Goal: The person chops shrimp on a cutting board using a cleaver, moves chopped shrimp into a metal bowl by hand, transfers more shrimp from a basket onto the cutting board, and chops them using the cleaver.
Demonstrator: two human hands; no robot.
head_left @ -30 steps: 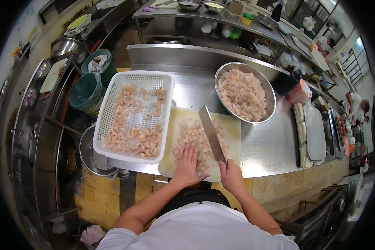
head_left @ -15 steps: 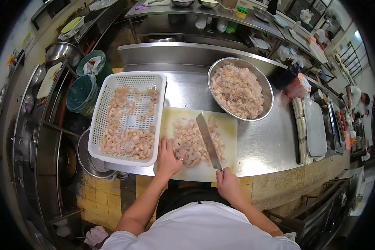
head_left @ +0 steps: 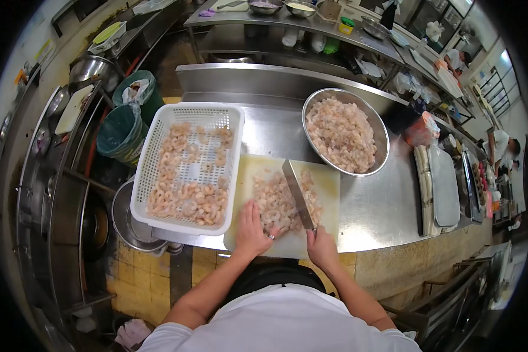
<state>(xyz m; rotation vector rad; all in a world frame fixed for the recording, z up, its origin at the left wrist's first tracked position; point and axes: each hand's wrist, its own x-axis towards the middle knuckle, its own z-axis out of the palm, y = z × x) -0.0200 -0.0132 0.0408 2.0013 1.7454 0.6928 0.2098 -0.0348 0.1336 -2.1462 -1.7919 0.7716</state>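
Note:
Peeled shrimp [head_left: 270,202] lie in a loose pile on a pale cutting board [head_left: 328,234]. My right hand [head_left: 321,246] is closed around the handle of a knife [head_left: 299,193], whose broad blade slants away across the right part of the pile. My left hand [head_left: 255,232] lies at the pile's near left edge, fingers stretched forward and the thumb side against the shrimp. Left of the board, a white perforated basket [head_left: 237,152] holds more shrimp. A steel bowl [head_left: 386,155] heaped with shrimp pieces stands behind the board to the right.
A raised steel ledge [head_left: 246,76] runs along the table's back. Trays [head_left: 443,188] stand at the right end. Lined green bins [head_left: 120,132] and a metal pot [head_left: 129,220] are on the left. Farther right, a person [head_left: 498,144] is in the background.
The view has shifted slightly, moving the table items a little to the right in the picture. The knife blade stands slightly closer to my body on the pile; both hands stay at the shrimp.

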